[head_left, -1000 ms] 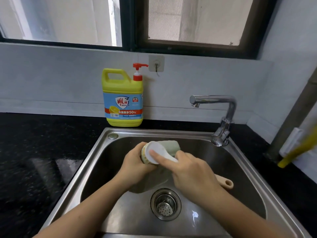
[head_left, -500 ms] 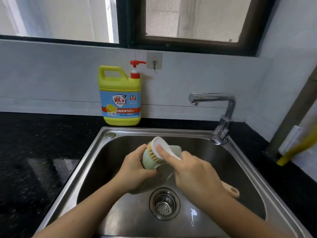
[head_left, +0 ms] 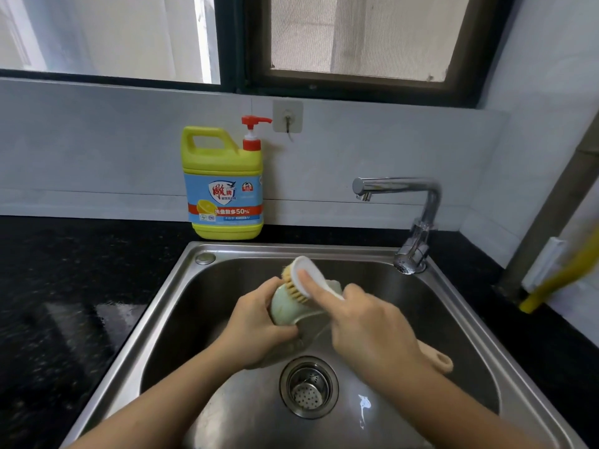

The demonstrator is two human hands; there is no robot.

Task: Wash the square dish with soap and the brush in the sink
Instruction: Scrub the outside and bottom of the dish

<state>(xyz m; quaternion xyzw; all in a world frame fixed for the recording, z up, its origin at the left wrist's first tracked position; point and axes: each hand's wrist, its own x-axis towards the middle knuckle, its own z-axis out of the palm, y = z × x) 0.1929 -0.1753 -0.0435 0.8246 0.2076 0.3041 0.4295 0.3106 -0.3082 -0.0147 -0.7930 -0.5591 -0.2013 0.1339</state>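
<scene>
Tilting the pale green dish on edge above the drain lets the left hand, fingers curled round its rim, offer the outer wall to the brush, with runoff falling into the sink. The right hand wraps the brush handle, forefinger laid along its white back, probably to press the bristles hard onto the dish. Counted: one dish, one brush, one soap bottle on the counter behind the sink, one tap, two hands.
</scene>
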